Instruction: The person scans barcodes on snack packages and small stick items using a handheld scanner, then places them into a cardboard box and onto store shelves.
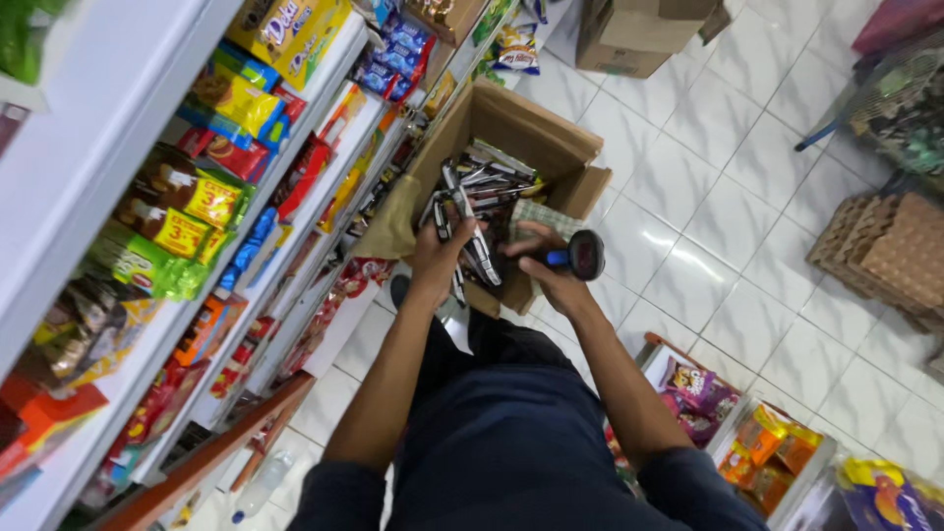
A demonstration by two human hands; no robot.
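Fingers (pixel 444 221) of the left hand (pixel 440 258) are curled around a fan of slim dark packets (pixel 468 236), which are held upright just above the open cardboard box (pixel 551 138). Fingers of the right hand (pixel 547 270) are wrapped narrowly about the blue grip of a handheld barcode scanner (pixel 582 256), whose dark round head is turned to the person's right, away from the packets. More packets of the same kind are seen lying loose inside the box, which is set on the white tiled floor (pixel 708 226) close against the stocked shelves (pixel 197 226).

For the scanning to be done well, the scanner head would probably need to be swung round toward the held packets, and one packet face should be kept flat and uncovered by the thumb. The fan is best kept spread, so that each piece can be read singly and none is counted twice. A firm but light grip is advised, since the packets look glossy and could slip back into the box. Which face carries the code cannot be told from this view.
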